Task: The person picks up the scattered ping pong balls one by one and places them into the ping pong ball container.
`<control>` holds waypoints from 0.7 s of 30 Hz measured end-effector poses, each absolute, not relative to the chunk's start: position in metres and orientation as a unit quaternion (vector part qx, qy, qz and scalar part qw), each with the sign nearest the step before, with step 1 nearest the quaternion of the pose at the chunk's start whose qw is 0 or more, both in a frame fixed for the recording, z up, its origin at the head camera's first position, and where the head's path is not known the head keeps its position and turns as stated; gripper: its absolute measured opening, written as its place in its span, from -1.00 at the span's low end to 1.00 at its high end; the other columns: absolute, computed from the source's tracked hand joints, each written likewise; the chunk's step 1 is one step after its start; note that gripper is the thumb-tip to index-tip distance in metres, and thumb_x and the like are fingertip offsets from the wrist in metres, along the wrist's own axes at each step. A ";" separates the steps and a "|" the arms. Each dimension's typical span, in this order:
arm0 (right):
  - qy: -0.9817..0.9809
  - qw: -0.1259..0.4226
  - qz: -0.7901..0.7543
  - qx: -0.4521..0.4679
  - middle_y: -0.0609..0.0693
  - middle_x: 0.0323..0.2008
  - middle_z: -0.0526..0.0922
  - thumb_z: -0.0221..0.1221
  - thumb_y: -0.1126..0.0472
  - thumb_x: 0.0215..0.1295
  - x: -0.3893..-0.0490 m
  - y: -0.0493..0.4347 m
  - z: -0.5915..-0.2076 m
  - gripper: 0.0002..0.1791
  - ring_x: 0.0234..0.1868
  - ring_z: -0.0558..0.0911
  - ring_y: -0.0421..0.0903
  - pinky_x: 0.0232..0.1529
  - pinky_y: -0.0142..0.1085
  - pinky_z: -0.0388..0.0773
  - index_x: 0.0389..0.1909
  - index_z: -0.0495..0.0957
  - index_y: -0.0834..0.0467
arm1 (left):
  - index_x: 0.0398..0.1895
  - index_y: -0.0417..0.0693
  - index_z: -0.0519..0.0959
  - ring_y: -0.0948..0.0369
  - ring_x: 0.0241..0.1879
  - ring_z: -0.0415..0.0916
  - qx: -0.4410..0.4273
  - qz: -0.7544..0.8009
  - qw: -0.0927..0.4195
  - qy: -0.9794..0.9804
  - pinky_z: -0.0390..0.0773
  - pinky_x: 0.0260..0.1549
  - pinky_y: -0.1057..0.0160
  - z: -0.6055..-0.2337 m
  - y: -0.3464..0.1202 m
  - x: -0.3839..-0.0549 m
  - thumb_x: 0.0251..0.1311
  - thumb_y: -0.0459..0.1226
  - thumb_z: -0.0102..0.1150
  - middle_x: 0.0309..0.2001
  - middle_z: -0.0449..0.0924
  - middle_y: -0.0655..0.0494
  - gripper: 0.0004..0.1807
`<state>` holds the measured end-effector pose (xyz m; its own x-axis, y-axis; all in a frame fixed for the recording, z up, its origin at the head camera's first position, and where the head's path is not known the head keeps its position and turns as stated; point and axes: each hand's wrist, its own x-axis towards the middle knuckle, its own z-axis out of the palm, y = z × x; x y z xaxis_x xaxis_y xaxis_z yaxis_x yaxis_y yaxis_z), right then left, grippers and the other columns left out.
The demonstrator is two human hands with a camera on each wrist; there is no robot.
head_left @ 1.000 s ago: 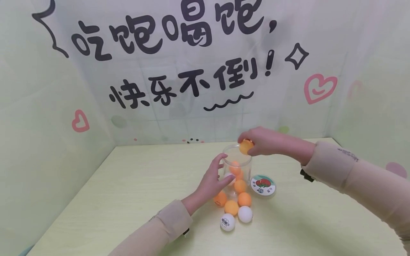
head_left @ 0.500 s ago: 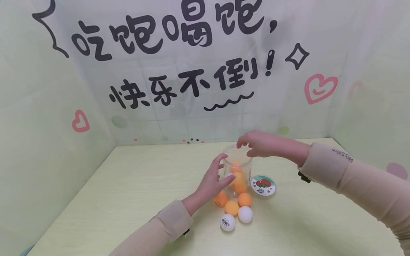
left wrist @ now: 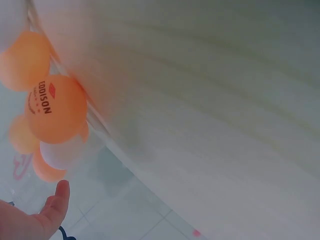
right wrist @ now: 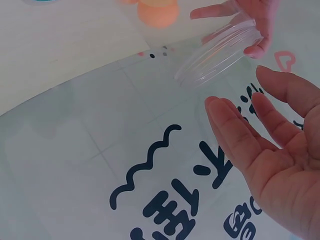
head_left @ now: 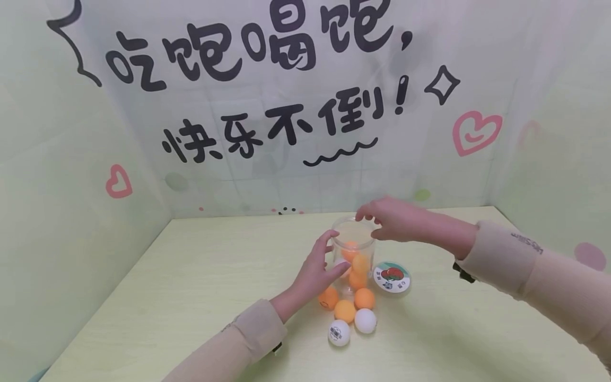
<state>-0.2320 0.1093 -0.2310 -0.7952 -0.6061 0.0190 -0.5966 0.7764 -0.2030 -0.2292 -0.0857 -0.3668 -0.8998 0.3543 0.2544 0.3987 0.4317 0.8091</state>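
My left hand (head_left: 312, 270) grips the side of a clear plastic jar (head_left: 370, 249), with its thumb along the near wall. Inside are several orange table tennis balls (head_left: 360, 263) and a white one, partly hidden by that thumb. At the right of the jar's mouth hovers my right hand (head_left: 397, 220), fingers loosely bent. Nothing lies between its fingers in the right wrist view, where the jar's rim (right wrist: 215, 55) is just beyond the fingertips. Before the jar, on the table, sit orange balls (head_left: 345, 311) and two white balls (head_left: 365, 321).
A round lid (head_left: 392, 277) with a red picture lies right of the jar on the pale wooden table (head_left: 229, 265). Behind and at both sides hang printed cloth walls (head_left: 286, 191) with black lettering and pink hearts.
My right hand has let go of an orange ball, which has dropped into the jar. That hand has since shifted slightly right and down. The left hand stays on the jar.
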 end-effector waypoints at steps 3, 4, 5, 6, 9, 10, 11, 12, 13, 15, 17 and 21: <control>0.938 0.009 -0.104 -0.329 0.08 -0.16 0.61 0.26 0.39 0.03 -0.227 0.112 -0.234 -0.62 -0.25 0.57 -0.01 -0.24 -0.26 0.57 -0.06 0.52 0.23 | 0.30 0.15 0.07 0.00 0.22 0.27 -0.221 -0.483 0.022 -0.847 0.38 0.06 -0.10 -0.367 -0.085 -0.229 0.13 -0.18 0.20 0.35 0.08 0.06 -0.29; 0.937 0.004 -0.105 -0.333 0.09 -0.17 0.61 0.26 0.40 0.03 -0.225 0.113 -0.234 -0.62 -0.26 0.58 -0.02 -0.25 -0.26 0.58 -0.06 0.52 0.24 | 0.30 0.15 0.07 0.00 0.22 0.28 -0.220 -0.482 0.022 -0.848 0.39 0.06 -0.10 -0.367 -0.085 -0.230 0.13 -0.19 0.20 0.35 0.08 0.06 -0.29; 0.936 0.000 -0.106 -0.337 0.09 -0.17 0.61 0.26 0.40 0.03 -0.223 0.114 -0.235 -0.63 -0.28 0.58 -0.02 -0.26 -0.27 0.58 -0.07 0.52 0.25 | 0.30 0.15 0.07 0.00 0.22 0.28 -0.219 -0.482 0.023 -0.848 0.39 0.06 -0.10 -0.367 -0.085 -0.230 0.13 -0.19 0.20 0.35 0.08 0.06 -0.29; 0.935 -0.003 -0.107 -0.338 0.09 -0.18 0.61 0.25 0.41 0.03 -0.221 0.115 -0.236 -0.63 -0.29 0.58 -0.03 -0.26 -0.27 0.58 -0.07 0.52 0.25 | 0.30 0.16 0.07 0.00 0.22 0.28 -0.218 -0.481 0.022 -0.849 0.39 0.06 -0.10 -0.367 -0.085 -0.229 0.13 -0.19 0.21 0.35 0.08 0.06 -0.29; 0.935 0.000 -0.114 -0.336 0.09 -0.19 0.61 0.26 0.40 0.03 -0.214 0.118 -0.238 -0.63 -0.31 0.58 -0.06 -0.28 -0.29 0.58 -0.07 0.52 0.25 | 0.30 0.15 0.07 0.00 0.22 0.27 -0.217 -0.482 0.020 -0.849 0.38 0.07 -0.10 -0.367 -0.085 -0.229 0.14 -0.18 0.20 0.36 0.07 0.07 -0.29; 0.936 0.005 -0.118 -0.331 0.08 -0.20 0.61 0.26 0.39 0.03 -0.211 0.118 -0.239 -0.62 -0.31 0.58 -0.07 -0.28 -0.30 0.58 -0.06 0.52 0.25 | 0.30 0.16 0.07 0.01 0.23 0.27 -0.215 -0.481 0.018 -0.850 0.38 0.07 -0.09 -0.367 -0.085 -0.229 0.13 -0.17 0.20 0.36 0.06 0.08 -0.29; 0.937 0.010 -0.123 -0.328 0.07 -0.20 0.61 0.26 0.38 0.03 -0.209 0.119 -0.241 -0.62 -0.31 0.57 -0.08 -0.29 -0.31 0.58 -0.05 0.52 0.24 | 0.30 0.16 0.07 0.01 0.23 0.27 -0.215 -0.482 0.018 -0.849 0.38 0.08 -0.09 -0.367 -0.085 -0.229 0.14 -0.17 0.20 0.36 0.06 0.08 -0.29; 0.937 0.017 -0.128 -0.324 0.05 -0.22 0.60 0.27 0.37 0.04 -0.206 0.119 -0.243 -0.61 -0.31 0.57 -0.09 -0.29 -0.32 0.58 -0.04 0.51 0.24 | 0.30 0.16 0.07 0.01 0.23 0.26 -0.215 -0.482 0.018 -0.849 0.38 0.08 -0.09 -0.367 -0.085 -0.229 0.14 -0.17 0.20 0.37 0.06 0.08 -0.29; 0.937 0.023 -0.135 -0.321 0.04 -0.22 0.60 0.28 0.36 0.03 -0.204 0.120 -0.245 -0.60 -0.30 0.57 -0.10 -0.29 -0.33 0.58 -0.04 0.51 0.23 | 0.30 0.16 0.07 0.01 0.23 0.26 -0.215 -0.481 0.018 -0.850 0.38 0.08 -0.09 -0.367 -0.085 -0.229 0.14 -0.17 0.20 0.37 0.05 0.08 -0.29; 0.936 0.030 -0.145 -0.319 0.02 -0.25 0.59 0.28 0.36 0.03 -0.200 0.121 -0.250 -0.60 -0.30 0.57 -0.11 -0.30 -0.35 0.58 -0.04 0.51 0.22 | 0.30 0.16 0.06 0.01 0.23 0.26 -0.214 -0.479 0.020 -0.851 0.38 0.07 -0.09 -0.367 -0.085 -0.229 0.14 -0.17 0.20 0.37 0.05 0.08 -0.29; 0.933 0.038 -0.160 -0.320 0.00 -0.24 0.59 0.28 0.36 0.03 -0.196 0.121 -0.255 -0.60 -0.30 0.57 -0.11 -0.31 -0.36 0.57 -0.04 0.51 0.21 | 0.30 0.16 0.06 0.01 0.23 0.27 -0.215 -0.478 0.021 -0.851 0.39 0.07 -0.09 -0.368 -0.085 -0.229 0.14 -0.18 0.20 0.37 0.05 0.07 -0.29; 0.922 0.043 -0.185 -0.337 -0.01 -0.24 0.59 0.27 0.37 0.03 -0.188 0.122 -0.269 -0.62 -0.34 0.56 -0.16 -0.35 -0.41 0.56 -0.06 0.52 0.21 | 0.30 0.15 0.06 0.00 0.23 0.27 -0.221 -0.474 0.027 -0.852 0.40 0.06 -0.08 -0.368 -0.086 -0.229 0.14 -0.18 0.19 0.37 0.05 0.06 -0.30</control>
